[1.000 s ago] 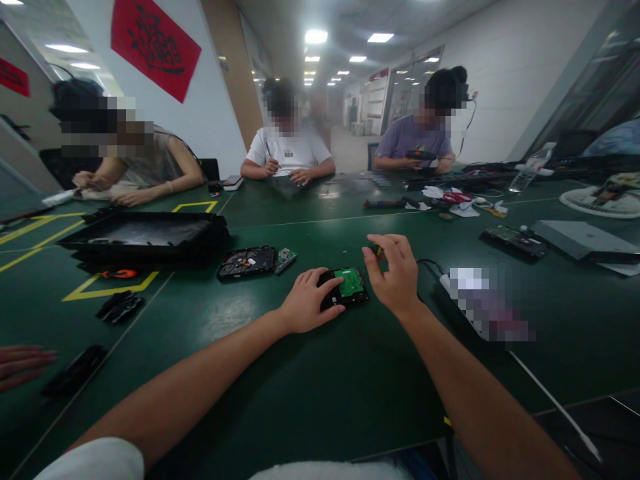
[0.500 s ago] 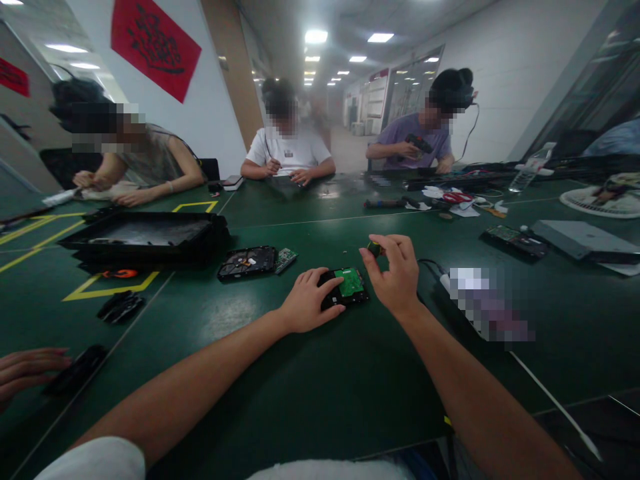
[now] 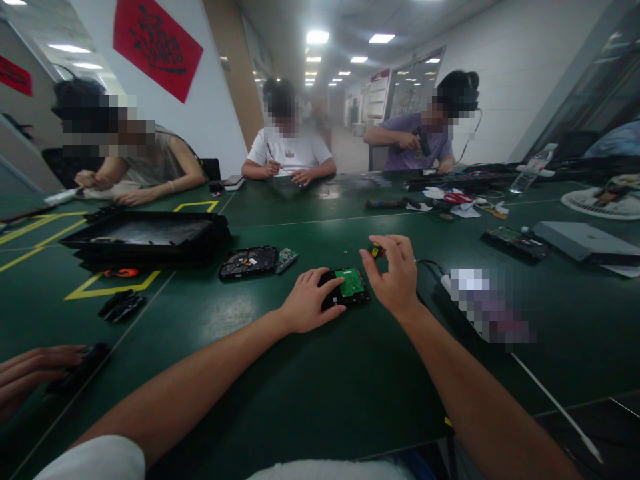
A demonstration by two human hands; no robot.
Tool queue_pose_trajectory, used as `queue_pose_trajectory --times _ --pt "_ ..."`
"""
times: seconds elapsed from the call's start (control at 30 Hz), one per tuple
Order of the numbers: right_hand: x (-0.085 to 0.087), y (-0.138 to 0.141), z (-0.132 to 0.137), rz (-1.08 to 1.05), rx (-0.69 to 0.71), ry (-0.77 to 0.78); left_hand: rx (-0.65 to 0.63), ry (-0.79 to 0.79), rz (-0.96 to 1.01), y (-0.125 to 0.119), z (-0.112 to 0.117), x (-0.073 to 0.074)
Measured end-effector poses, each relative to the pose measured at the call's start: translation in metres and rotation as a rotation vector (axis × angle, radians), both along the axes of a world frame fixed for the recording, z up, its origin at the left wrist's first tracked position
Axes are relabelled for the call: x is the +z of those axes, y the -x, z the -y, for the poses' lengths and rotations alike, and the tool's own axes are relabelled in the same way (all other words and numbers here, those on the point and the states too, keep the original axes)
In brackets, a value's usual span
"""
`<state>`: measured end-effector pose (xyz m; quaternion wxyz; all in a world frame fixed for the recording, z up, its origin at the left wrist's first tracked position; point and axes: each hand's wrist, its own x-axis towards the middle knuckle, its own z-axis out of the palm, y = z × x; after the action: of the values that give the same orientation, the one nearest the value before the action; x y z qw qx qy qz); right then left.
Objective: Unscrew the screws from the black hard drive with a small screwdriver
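A green table [image 3: 320,387] fills the frame. At centre the left hand [image 3: 310,301] lies on a drive [image 3: 350,287], fingers loosely spread, pressing rather than gripping. Just right of it, the right hand [image 3: 397,277] pinches a small tool [image 3: 376,251] in its fingertips. A second drive [image 3: 247,261] and a tray [image 3: 145,233] lie to the left.

Your hard drive [image 3: 350,285] lies flat on the green table [image 3: 320,387], black casing down and green circuit board up, its left end under your left hand [image 3: 307,301]. A small dark tool [image 3: 375,251] with a yellow mark is pinched in your right hand [image 3: 397,273], just beyond the drive.
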<state>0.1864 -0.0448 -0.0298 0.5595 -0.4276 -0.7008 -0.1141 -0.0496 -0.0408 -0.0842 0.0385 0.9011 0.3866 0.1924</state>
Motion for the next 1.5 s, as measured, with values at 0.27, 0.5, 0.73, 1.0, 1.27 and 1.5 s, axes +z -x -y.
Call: queue_pose_trajectory --times 0.27,0.5,0.73,1.0,1.27,1.5 --pt "-0.0001 0.0012 -0.001 0.018 0.031 0.018 -0.013 0.006 -0.015 0.0017 -0.0002 0.0014" --pt "0.0016 0.0017 0.001 -0.001 0.016 0.001 -0.005 0.009 -0.001 0.0015 -0.0003 0.0012" --pt "0.0015 -0.0001 0.0001 0.009 0.05 0.02 -0.001 0.016 -0.01 0.0008 0.0007 0.0031" --pt "0.003 -0.0004 0.0013 -0.015 0.0 -0.034 -0.003 0.015 0.003 0.0006 0.0002 0.0017" --pt "0.0035 -0.002 -0.0015 -0.009 0.074 -0.01 0.002 0.004 -0.017 -0.0004 0.0019 0.0036" --pt "0.0025 -0.0017 -0.0017 -0.01 0.028 -0.024 -0.001 -0.011 -0.006 -0.0005 0.0008 0.0021"
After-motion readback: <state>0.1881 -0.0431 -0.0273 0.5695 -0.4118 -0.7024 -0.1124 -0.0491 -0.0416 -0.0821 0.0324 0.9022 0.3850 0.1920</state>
